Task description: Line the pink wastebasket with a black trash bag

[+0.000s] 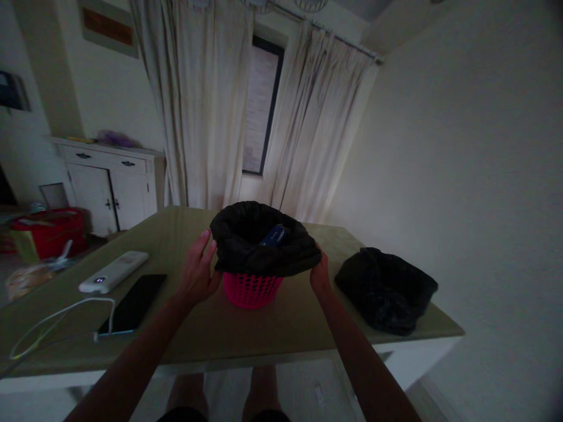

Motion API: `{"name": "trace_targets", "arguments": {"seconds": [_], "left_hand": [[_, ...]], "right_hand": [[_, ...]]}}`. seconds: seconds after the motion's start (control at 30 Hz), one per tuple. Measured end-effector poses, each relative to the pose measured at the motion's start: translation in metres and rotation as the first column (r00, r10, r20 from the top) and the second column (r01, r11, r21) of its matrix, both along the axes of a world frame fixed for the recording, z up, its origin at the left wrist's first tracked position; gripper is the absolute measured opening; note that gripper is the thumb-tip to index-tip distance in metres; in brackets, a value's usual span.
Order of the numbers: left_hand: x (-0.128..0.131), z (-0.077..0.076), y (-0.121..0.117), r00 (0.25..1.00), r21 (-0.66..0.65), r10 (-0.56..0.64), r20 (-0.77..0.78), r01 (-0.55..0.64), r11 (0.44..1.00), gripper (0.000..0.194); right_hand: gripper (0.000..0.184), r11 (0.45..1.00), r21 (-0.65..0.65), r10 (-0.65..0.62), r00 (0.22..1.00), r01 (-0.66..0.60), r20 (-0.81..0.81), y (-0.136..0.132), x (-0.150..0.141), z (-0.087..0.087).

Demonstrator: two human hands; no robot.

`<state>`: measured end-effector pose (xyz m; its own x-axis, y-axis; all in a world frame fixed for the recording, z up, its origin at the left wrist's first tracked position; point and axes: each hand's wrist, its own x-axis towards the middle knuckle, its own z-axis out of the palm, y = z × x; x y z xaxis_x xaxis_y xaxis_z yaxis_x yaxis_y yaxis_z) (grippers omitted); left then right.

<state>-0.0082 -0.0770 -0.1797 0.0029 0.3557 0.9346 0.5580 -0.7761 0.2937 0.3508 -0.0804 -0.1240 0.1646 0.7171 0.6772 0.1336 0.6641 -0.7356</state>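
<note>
While the right hand (321,272) clamps the bag (255,258), the left hand's (197,272) grip unclear, lining the basket (250,292) between seemingly needs evening.

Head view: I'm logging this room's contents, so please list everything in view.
Table: one, greenish top, centre
Basket: one, pink, on table
Draped bag: one, black, over basket
Packet: one, blue, in draped bag
Loose bag: one, black, table's right
Phone: one, dark, table's left
Device: one, white, beyond phone
Cable: one, white, at phone
Curtains: two, cream, far wall
Window: one, dark-framed, between curtains
Lampshades: three, grey, top edge
Cabinet: one, white, back left
Bundle: one, purple, on cabinet
Container: one, red, far left
Panel: one, brown-centred, left wall
Wall unit: one, dark, far left
Far-left clutter: too dim to count
Left hand: one, bare, draped bag's left
Right hand: one, bare, draped bag's right
Legs: two, bare, below table
</note>
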Motion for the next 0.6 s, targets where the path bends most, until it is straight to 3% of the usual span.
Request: {"name": "trace_targets", "arguments": {"seconds": [0.1, 0.2, 0.3, 0.33, 0.4, 0.47, 0.6], "left_hand": [[0.01, 0.032, -0.013, 0.99, -0.047, -0.14, 0.021, 0.141, 0.989, 0.051], [0.018, 0.06, -0.02, 0.944, -0.092, -0.277, 0.181, 0.297, 0.951, 0.034], [0.025, 0.081, -0.022, 0.863, -0.154, -0.356, 0.36, 0.431, 0.889, 0.014], [0.027, 0.087, -0.023, 0.828, -0.175, -0.367, 0.425, 0.473, 0.864, 0.011], [0.033, 0.097, -0.025, 0.766, -0.207, -0.369, 0.526, 0.536, 0.819, 0.024], [0.038, 0.105, -0.028, 0.758, -0.223, -0.352, 0.549, 0.539, 0.812, 0.037], [0.047, 0.111, -0.034, 0.863, -0.228, -0.285, 0.416, 0.403, 0.886, 0.04]], "right_hand": [[0.059, 0.999, -0.038, -0.038, 0.998, 0.036, -0.053, 0.006, -0.005, 0.007], [0.058, 0.988, -0.117, -0.107, 0.993, 0.101, -0.046, 0.018, -0.002, 0.019], [0.048, 0.984, -0.151, -0.087, 0.995, 0.093, 0.048, 0.033, 0.004, 0.041], [0.044, 0.986, -0.148, -0.066, 0.994, 0.079, 0.092, 0.039, 0.006, 0.05], [0.037, 0.989, -0.142, -0.002, 0.982, 0.029, 0.189, 0.049, 0.006, 0.07], [0.035, 0.987, -0.154, 0.082, 0.957, -0.04, 0.277, 0.058, 0.004, 0.089], [0.04, 0.967, -0.206, 0.225, 0.875, -0.148, 0.428, 0.069, -0.007, 0.119]]}}
